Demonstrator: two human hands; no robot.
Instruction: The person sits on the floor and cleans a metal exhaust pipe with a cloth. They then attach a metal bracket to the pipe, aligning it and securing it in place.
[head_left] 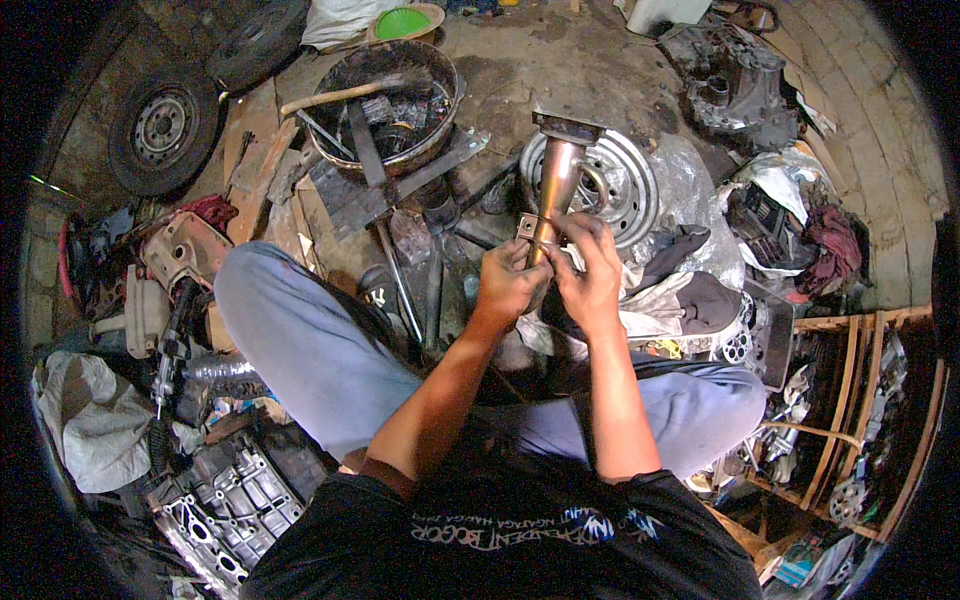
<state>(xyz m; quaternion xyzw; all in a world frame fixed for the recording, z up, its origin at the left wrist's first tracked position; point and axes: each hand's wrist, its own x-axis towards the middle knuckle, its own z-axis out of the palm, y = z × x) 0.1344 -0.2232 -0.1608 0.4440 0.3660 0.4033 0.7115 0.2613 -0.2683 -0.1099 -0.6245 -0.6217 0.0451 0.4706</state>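
Note:
A tapered, bronze-tinted metal pipe (558,180) stands tilted in front of me, its dark square flange (568,128) at the far end and a curved tube (595,182) on its right side. My left hand (511,282) is closed around the narrow near end. The fingers of my right hand (588,262) press on the same end from the right. A small metal bracket (527,226) with a hole juts out on the pipe's left, just above my left fingers. Behind the pipe lies a silver wheel rim (632,195). The fingertips partly hide the pipe's near end.
A soot-dark basin (440,135) holding a wooden-handled tool stands ahead. Tyres (160,130) lean at the far left. An engine part (225,505) lies near left, a gearbox-like casing (735,85) far right. Rags (690,300) and a wooden rack (855,400) are on the right.

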